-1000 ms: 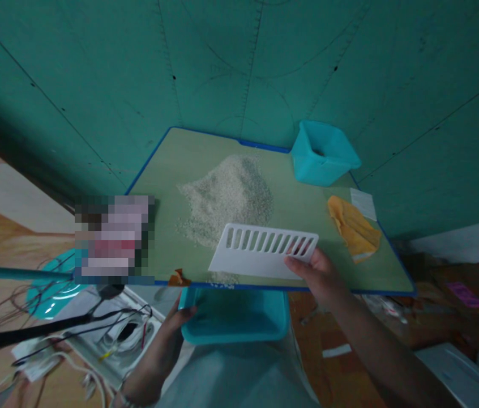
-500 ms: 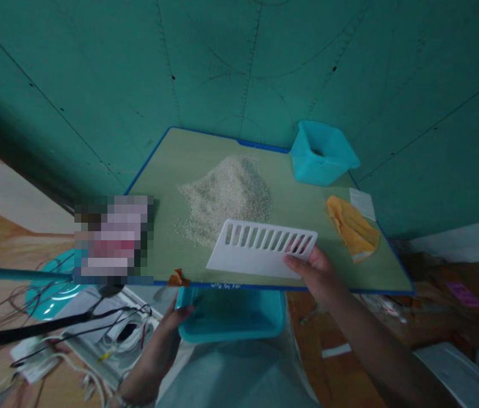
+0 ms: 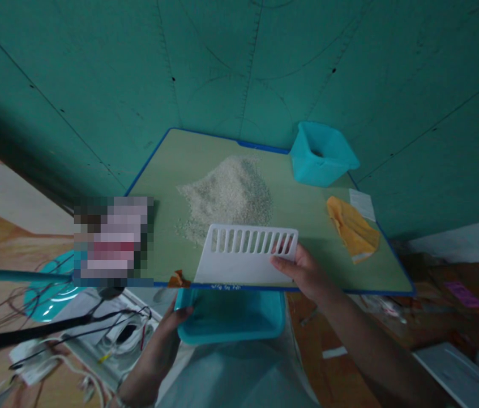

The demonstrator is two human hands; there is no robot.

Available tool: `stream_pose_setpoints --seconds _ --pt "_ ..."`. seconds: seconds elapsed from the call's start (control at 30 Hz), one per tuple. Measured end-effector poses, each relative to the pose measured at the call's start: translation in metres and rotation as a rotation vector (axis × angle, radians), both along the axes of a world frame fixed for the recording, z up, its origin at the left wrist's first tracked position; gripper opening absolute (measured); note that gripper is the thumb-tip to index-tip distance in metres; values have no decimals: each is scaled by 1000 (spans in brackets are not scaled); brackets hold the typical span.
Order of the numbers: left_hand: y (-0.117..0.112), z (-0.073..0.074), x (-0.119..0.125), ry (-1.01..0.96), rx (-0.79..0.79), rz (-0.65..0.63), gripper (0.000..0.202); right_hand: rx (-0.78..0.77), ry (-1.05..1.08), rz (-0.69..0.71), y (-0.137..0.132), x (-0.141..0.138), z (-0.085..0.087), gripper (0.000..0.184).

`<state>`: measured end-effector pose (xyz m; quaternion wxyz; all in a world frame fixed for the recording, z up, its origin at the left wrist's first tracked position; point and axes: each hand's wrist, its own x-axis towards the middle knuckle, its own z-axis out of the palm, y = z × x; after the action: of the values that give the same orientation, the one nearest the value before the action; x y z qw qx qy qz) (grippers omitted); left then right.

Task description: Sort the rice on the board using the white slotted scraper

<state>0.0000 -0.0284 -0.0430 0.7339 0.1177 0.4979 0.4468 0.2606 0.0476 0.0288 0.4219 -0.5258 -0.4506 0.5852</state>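
My right hand [image 3: 305,269] grips the right end of a white plastic scraper [image 3: 239,266] with a row of slots along its top. The scraper's lower edge is at the front edge of the green-topped table [image 3: 350,277]. Behind it rises a pile of white, rice-like grains [image 3: 235,190], and a few grains lie along the front edge. Below that edge, my left hand [image 3: 175,323] holds the left side of a teal tray [image 3: 231,339], thumb over its rim. Its other fingers are mostly hidden.
A turquoise bin [image 3: 322,161] stands at the back right with something dark inside. In front of it lie a yellow cloth [image 3: 352,226] and a white paper [image 3: 362,204]. An orange-brown scrap [image 3: 178,279] hangs at the front edge. Cables [image 3: 124,334] clutter the lower left.
My right hand has drawn the scraper left and slightly toward me, down to the table's front edge. My left hand and the tray have hardly moved.
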Motion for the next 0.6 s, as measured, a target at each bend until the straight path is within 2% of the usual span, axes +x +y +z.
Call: stream_pose_setpoints --seconds 0.2,0.4,0.6 --pt "0 0 -1 -5 -4 16 28 -13 26 -14 -6 0 -2 21" --pt "0 -4 -1 -23 2 -4 19 -22 39 -25 -11 -3 -1 23" --pt "-4 -5 -1 -13 21 13 22 -15 54 -74 -10 -4 -2 24"
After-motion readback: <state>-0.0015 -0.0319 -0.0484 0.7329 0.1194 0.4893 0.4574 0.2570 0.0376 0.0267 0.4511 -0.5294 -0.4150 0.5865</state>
